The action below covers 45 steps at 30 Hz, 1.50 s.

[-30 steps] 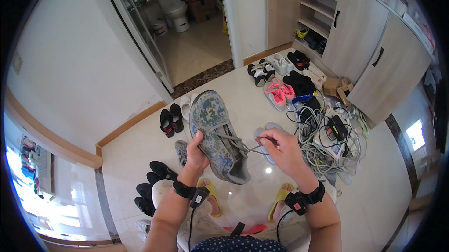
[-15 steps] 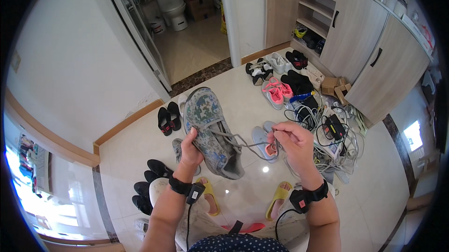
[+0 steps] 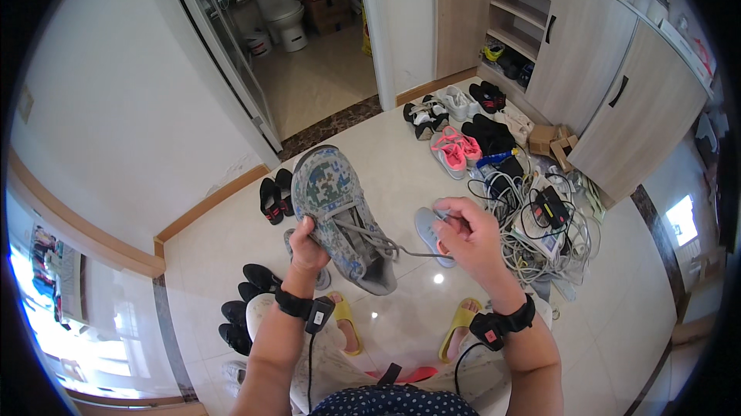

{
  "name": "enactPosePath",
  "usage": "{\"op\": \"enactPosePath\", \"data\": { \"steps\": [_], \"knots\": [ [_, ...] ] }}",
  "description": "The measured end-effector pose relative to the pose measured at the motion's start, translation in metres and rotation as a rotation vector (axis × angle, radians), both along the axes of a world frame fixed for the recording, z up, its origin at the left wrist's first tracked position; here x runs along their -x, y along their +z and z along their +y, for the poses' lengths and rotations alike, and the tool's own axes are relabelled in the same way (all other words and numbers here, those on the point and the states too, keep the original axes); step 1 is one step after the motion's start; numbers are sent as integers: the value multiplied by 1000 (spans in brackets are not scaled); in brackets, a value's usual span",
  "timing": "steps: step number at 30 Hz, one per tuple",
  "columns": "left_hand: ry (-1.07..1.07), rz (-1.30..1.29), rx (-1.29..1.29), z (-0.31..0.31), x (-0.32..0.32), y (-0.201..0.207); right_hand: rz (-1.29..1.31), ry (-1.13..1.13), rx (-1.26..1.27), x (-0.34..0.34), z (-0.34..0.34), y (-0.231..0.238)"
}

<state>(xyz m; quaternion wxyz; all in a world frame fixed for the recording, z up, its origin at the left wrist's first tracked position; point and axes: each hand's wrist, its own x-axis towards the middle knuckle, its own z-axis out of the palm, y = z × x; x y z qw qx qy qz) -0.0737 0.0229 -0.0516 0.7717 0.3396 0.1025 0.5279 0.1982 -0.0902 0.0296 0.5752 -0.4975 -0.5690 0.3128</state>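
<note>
A camouflage-patterned lace-up shoe (image 3: 330,192) is held up in front of me, its toe pointing away and its heel toward me. My left hand (image 3: 310,250) grips it by the left side, thumb on the upper and the other fingers hidden beneath. Grey shoelaces (image 3: 356,232) cross its opening, and one lace end stretches right to my right hand (image 3: 477,240). That hand is closed, with its fingers curled around the lace; the exact pinch point is partly hidden. A grey slipper (image 3: 426,224) lies on the floor behind the right hand.
Black shoes (image 3: 262,277) stand at the left, with black slippers (image 3: 272,198) farther off. Pink-laced sneakers (image 3: 450,155) and other shoes line the far right. Tangled cables (image 3: 513,250) and a cardboard box (image 3: 544,140) lie before a wooden shoe cabinet (image 3: 583,45). Yellow slippers (image 3: 347,323) are on my feet.
The shoe has shifted slightly left and turned, showing more of its laced top. My right hand has moved slightly left and lower, its fingers more curled, and the lace now hangs lower.
</note>
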Motion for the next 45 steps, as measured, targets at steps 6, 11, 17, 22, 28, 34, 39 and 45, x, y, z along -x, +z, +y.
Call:
{"op": "enactPosePath", "data": {
  "steps": [6, 11, 17, 22, 28, 34, 39, 45],
  "knots": [
    [-86, -20, -24, -8, -6, 16, -300, 124, 5, 21, 3, -5],
    [-84, -5, 43, -7, -2, 2, -392, 150, -59, 35, 9, -22],
    [0, 63, 53, -7, 2, -3, -23, 259, 126, 17, -1, 3],
    [70, 137, -28, -10, 0, -3, -102, 652, 289, 23, -13, 21],
    [2, 12, 8, -4, 1, -9, -197, 603, 71, 10, -12, 26],
    [-7, -10, -4, -2, 3, -8, 421, 299, 18, 11, -23, 39],
    [26, 104, 49, -11, -1, 9, 26, 180, -241, 7, -18, 32],
    [-11, 164, 55, -21, -10, 20, -353, 81, -250, 27, -10, 33]
  ]
}}
